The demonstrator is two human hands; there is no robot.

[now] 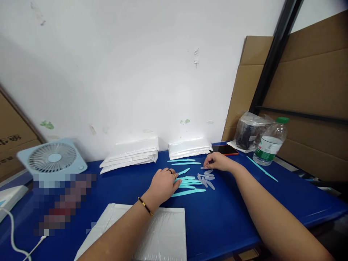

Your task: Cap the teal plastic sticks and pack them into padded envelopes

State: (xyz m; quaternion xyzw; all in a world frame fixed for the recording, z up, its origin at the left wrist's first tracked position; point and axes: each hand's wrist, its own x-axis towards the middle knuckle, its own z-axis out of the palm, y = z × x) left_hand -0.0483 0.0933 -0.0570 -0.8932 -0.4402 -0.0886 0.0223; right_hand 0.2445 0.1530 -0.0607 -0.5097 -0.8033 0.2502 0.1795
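Observation:
My left hand (164,185), with rings and a bracelet, lies over the handle ends of several turquoise eyebrow razors (190,182). Its thumb stands apart from the fingers, and what lies beneath the palm is hidden. Pinched at the fingertips of my right hand (215,161) is a small clear plastic cap (202,168). More clear caps (206,179) form a loose cluster just below that hand. Two further turquoise razors (186,163) lie beyond the pile, and a single long one (262,169) rests by the bottle.
White padded mailers (133,152) stand stacked against the wall, with another stack (189,148) beside them. A large mailer (168,232) lies under my left forearm. Around the blue table (217,217) are a fan (54,157), a phone (225,149), a bagged dark container (246,134) and a water bottle (270,145).

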